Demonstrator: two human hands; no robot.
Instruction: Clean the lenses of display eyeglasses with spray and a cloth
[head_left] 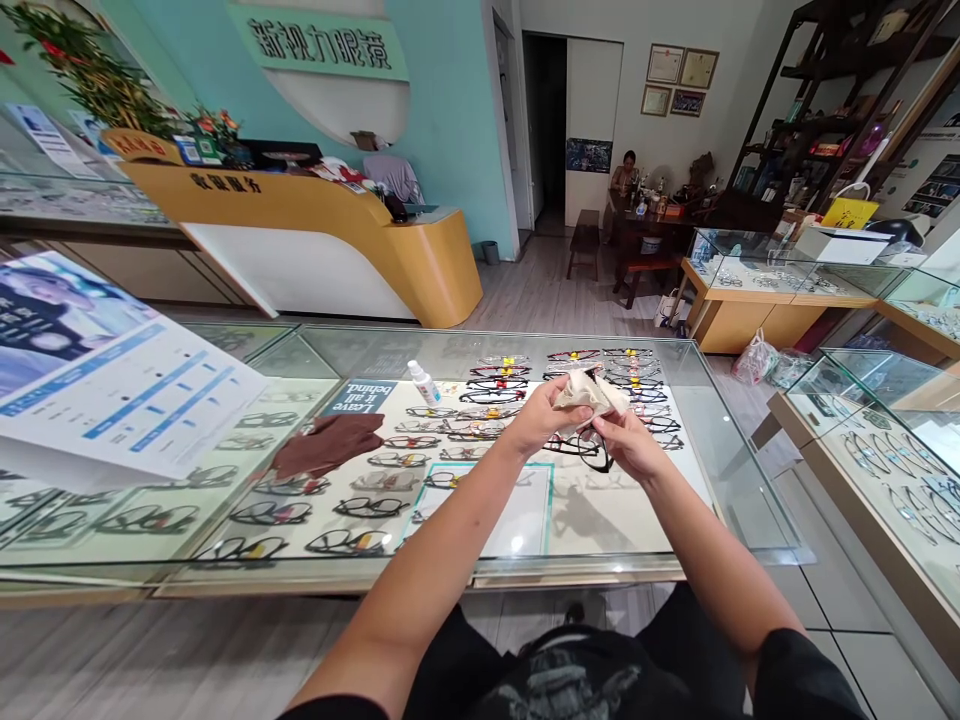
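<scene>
Above the glass display case point(525, 570), both my hands meet around a pair of dark-framed eyeglasses point(597, 456) and a cream cloth point(589, 392). My left hand point(536, 412) is closed on the cloth, its fingers pinching the folds. My right hand point(634, 445) grips the eyeglasses, with the cloth bunched against its thumb and fingers. One rim hangs below the cloth; the rest of the frame is largely covered. A white spray bottle point(424, 384) stands on the glass to the left. Beside it a brown cloth point(330, 445) lies crumpled.
Rows of eyeglasses point(370, 507) lie under the glass. A printed card point(105, 370) stands at the left. Beyond the case is a yellow and white counter point(439, 262). A person point(624, 175) sits at a dark table at the back. More display cases point(787, 290) line the right.
</scene>
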